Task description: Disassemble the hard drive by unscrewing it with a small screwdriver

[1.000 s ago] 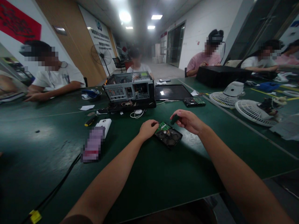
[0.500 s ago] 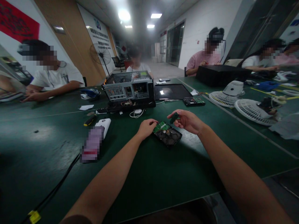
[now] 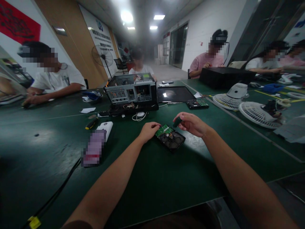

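A black hard drive with a green circuit board at its far end lies on the green table in front of me. My left hand rests closed against the drive's left far corner, its fingers curled on the board's edge. My right hand hovers just right of and above the drive, pinching a small dark object between thumb and fingers.
An open computer case stands behind the drive, with a dark side panel and a second drive to its right. A white device, a screwdriver and a blurred item lie at left. Fan parts lie right. Several people sit around.
My right hand lifted and opened slightly, then came back down with the small dark object pinched. My left hand stayed on the drive.
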`<state>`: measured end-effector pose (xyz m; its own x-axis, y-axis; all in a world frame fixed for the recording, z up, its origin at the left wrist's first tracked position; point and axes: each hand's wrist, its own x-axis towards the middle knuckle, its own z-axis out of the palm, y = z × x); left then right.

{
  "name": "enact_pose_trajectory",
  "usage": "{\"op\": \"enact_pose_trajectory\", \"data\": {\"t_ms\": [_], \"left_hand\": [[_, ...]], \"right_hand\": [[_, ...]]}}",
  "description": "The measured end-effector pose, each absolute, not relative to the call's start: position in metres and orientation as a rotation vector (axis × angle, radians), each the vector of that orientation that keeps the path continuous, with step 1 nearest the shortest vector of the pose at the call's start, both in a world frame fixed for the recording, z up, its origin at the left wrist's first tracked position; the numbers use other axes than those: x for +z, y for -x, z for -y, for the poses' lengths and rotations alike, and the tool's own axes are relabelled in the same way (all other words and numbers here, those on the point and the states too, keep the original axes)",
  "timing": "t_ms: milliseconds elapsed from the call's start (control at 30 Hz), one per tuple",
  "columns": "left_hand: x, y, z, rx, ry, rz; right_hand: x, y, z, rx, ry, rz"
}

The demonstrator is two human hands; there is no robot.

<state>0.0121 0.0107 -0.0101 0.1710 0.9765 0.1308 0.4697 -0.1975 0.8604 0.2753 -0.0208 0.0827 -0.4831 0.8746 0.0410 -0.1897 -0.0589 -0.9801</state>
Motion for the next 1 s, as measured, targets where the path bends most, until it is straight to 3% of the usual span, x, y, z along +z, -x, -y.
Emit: {"op": "enact_pose_trajectory", "data": {"t_ms": [400,1000], "left_hand": [[-0.0172,-0.0124,-0.0144,1.025,-1.713,-1.303],[-0.0164,-0.0113,-0.0140,1.016,-1.724,-1.293]], "right_hand": [[0.0854,-0.2769,0.0185,1.512,0.890,1.403],[0.0811,-0.2769,0.0163,1.617,0.844,1.376]]}}
